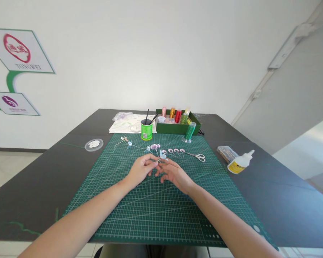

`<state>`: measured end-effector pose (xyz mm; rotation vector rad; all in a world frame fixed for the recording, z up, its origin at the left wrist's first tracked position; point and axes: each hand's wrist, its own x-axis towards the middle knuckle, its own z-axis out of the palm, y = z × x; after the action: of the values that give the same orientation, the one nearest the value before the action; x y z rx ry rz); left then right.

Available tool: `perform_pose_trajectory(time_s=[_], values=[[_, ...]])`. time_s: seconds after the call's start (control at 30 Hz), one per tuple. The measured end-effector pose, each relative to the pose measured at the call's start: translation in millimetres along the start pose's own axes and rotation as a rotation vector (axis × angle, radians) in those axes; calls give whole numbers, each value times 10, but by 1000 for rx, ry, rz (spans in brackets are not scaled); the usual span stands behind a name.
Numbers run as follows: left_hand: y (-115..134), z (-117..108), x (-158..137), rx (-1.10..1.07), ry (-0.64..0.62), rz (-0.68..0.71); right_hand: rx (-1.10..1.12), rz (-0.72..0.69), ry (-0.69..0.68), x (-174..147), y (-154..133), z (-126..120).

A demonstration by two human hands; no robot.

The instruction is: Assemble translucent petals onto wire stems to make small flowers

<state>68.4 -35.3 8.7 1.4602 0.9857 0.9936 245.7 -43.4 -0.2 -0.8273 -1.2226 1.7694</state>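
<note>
My left hand (142, 169) is closed, thumb and forefinger pinching the stem of a small pale-blue flower (163, 155) above the green cutting mat (140, 215). From the other side, my right hand (177, 176) reaches in with its fingers spread apart. Its fingertips are beside the stem, just under the petals; whether they touch it is too small to tell. Just beyond the hands lie a pinkish-purple flower (155, 147), a blue petal piece (130, 144) on a wire and several small pink loops on wires. Scissors (200, 157) rest right of them.
Behind the mat stand a green can (146, 131) with dark sticks, a green box (165, 129) of thread spools and a green spool (190, 131). A glue bottle (240, 163) leans at right by a clear case (227, 154). A round lid (94, 144) lies left.
</note>
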Motion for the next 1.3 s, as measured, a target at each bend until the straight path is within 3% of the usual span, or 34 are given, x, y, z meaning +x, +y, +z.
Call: perform_pose_trajectory(time_s=[0.13, 0.4, 0.73, 0.83, 1.03, 1.3], values=[[11, 12, -13, 60, 0, 23, -228, -6, 33, -1, 5, 48], [-40, -3, 3, 71, 34, -3, -879, -278, 303, -24, 78, -16], [-19, 13, -6, 124, 81, -19, -1159, -312, 219, -95, -46, 8], [4, 2, -13, 164, 95, -25, -1220, -351, 161, -131, -104, 0], [64, -17, -52, 338, 52, -36, -1225, -362, -87, -182, -264, -118], [136, 44, -130, 529, -42, -15, -984, -244, -124, -215, -301, -159]])
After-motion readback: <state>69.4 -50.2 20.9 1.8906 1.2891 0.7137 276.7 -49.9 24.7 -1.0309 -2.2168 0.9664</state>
